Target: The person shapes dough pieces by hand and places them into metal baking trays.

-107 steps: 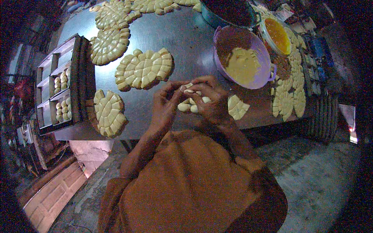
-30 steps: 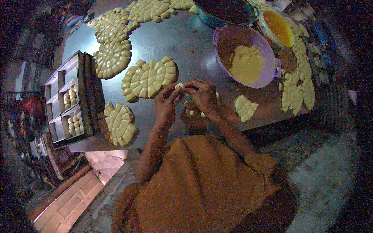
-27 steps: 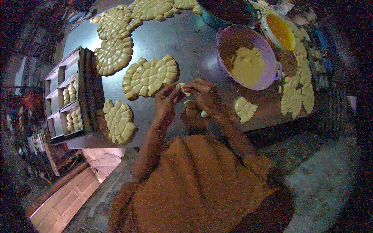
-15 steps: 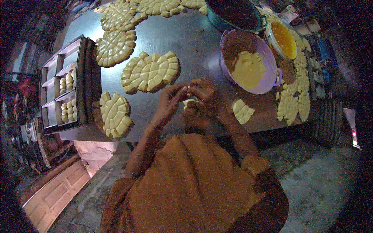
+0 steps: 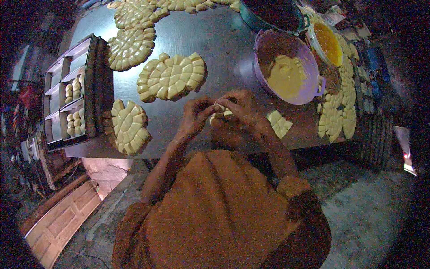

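left hand (image 5: pixel 195 117), right hand (image 5: pixel 242 107), pinching dough piece (image 5: pixel 219 110)

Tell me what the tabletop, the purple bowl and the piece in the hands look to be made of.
Tabletop: likely stainless steel, dull grey with a soft light glare.
Purple bowl: probably plastic, an even matte colour with a moulded handle.
Piece between left hand and right hand: pale yellow soft dough, by its look.

- Garment (image 5: pixel 224 210) — a loose orange-brown cloth top covering chest and shoulders, with soft folds.
- Sleeves end near the elbows; both forearms are bare.
- Left hand (image 5: pixel 195 117) and right hand (image 5: pixel 242 110) — bare, no gloves, rings not discernible.
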Available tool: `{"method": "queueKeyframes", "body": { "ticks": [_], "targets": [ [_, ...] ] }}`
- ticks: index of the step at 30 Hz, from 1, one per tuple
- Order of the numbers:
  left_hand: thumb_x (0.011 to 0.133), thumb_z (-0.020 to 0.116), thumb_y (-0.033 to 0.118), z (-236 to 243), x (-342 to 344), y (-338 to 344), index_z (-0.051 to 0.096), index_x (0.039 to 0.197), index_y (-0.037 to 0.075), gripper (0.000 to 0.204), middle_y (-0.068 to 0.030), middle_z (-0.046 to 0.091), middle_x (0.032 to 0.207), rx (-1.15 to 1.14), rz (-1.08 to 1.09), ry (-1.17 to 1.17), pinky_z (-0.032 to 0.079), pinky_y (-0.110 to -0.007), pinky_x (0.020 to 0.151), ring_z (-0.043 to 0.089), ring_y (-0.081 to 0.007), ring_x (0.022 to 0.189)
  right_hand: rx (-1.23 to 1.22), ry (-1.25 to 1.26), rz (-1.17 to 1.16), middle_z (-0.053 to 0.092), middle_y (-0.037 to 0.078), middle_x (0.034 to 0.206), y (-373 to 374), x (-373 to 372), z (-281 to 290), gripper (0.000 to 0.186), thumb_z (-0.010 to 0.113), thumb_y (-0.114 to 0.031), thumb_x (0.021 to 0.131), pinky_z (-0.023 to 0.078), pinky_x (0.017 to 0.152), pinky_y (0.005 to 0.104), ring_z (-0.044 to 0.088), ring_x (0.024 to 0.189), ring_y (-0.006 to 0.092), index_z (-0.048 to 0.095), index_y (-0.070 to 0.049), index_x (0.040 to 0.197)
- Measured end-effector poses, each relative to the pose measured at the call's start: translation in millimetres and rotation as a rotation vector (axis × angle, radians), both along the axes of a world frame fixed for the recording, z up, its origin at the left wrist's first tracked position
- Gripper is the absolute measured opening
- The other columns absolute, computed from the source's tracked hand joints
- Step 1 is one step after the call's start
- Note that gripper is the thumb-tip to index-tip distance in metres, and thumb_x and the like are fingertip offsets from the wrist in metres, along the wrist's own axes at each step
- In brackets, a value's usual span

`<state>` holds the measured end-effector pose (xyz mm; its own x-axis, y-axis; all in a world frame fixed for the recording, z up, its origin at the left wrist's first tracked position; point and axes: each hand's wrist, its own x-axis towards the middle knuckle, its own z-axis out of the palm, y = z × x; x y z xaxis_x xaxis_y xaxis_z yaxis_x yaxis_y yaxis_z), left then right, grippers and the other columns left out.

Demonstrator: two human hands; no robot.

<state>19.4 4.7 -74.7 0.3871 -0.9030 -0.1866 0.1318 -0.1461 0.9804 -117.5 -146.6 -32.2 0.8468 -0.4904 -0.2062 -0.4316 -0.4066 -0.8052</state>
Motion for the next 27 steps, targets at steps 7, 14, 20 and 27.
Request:
{"method": "queueKeyframes", "body": {
  "ticks": [7,14,20,27],
  "targets": [
    [0.086,0.070,-0.004,7.6,-6.4,1.1,0.041,0.136,0.005,0.058,-0.0097,0.066,0.111,-0.129,0.047,0.203,0.054,-0.036,0.090,0.065,-0.0214,0.104,0.331,0.034,-0.086,0.072,0.007,0.095,-10.1,-2.7,-20.8,0.031,0.082,-0.019,0.082,0.053,0.073,0.0294,0.066,0.087,0.0137,0.073,-0.003,0.107],
    [0.083,0.073,-0.002,25.8,-0.7,-0.5,0.025,0.150,0.008,0.082,-0.0120,0.065,0.116,-0.285,-0.110,0.339,0.049,-0.039,0.102,0.058,-0.0241,0.121,0.461,-0.087,0.074,0.068,0.008,0.111,-15.1,-1.3,-7.7,0.039,0.077,-0.016,0.087,0.053,0.085,0.0299,0.064,0.098,0.0140,0.065,-0.002,0.122],
    [0.084,0.075,0.005,5.9,16.2,-11.5,0.027,0.151,0.008,0.082,-0.0113,0.063,0.127,-0.400,0.018,-0.074,0.039,-0.042,0.112,0.055,-0.0261,0.127,0.194,-0.097,0.025,0.070,0.006,0.107,-15.4,-3.6,-6.0,0.023,0.072,-0.021,0.092,0.053,0.089,0.0306,0.067,0.095,0.0146,0.074,-0.003,0.106],
    [0.091,0.067,0.009,-14.8,28.8,8.0,0.064,0.120,0.002,0.030,-0.0160,0.066,0.125,-0.082,0.049,-0.452,0.051,-0.040,0.097,0.063,-0.0283,0.117,-0.526,-0.125,0.081,0.070,0.012,0.116,12.9,-7.8,-69.2,0.024,0.066,-0.016,0.091,0.052,0.096,0.0402,0.066,0.110,0.0310,0.071,-0.008,0.113]
  ]
}}
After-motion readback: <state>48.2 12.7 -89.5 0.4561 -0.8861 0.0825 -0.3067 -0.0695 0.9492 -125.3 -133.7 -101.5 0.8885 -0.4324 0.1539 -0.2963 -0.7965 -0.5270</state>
